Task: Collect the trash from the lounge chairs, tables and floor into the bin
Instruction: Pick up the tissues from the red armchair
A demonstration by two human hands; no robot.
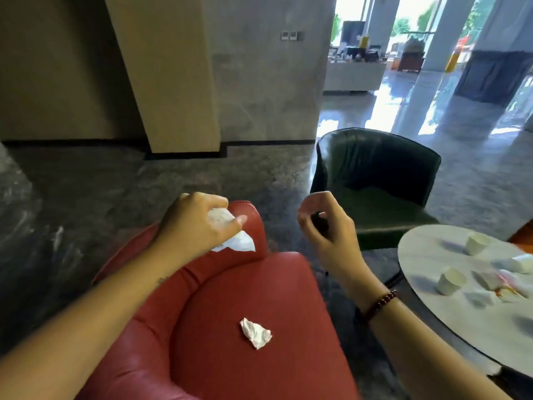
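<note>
My left hand (pixel 196 220) is shut on a crumpled white tissue (pixel 239 243) above the backrest of a red lounge chair (pixel 219 368). A second crumpled white tissue (pixel 256 332) lies on the red seat below my hands. My right hand (pixel 328 223) hovers to the right of the chair, fingers curled but apart, with nothing visibly held. A round grey table (pixel 450 319) at the right carries several white paper cups, such as one (pixel 450 280), and crumpled wrappers (pixel 501 281). No bin is in view.
A dark green lounge chair (pixel 375 183) stands behind the table, its seat bare. Grey polished floor (pixel 86 197) spreads to the left and back. A beige pillar (pixel 173 82) and concrete wall rise behind. Bright lobby furniture is far right.
</note>
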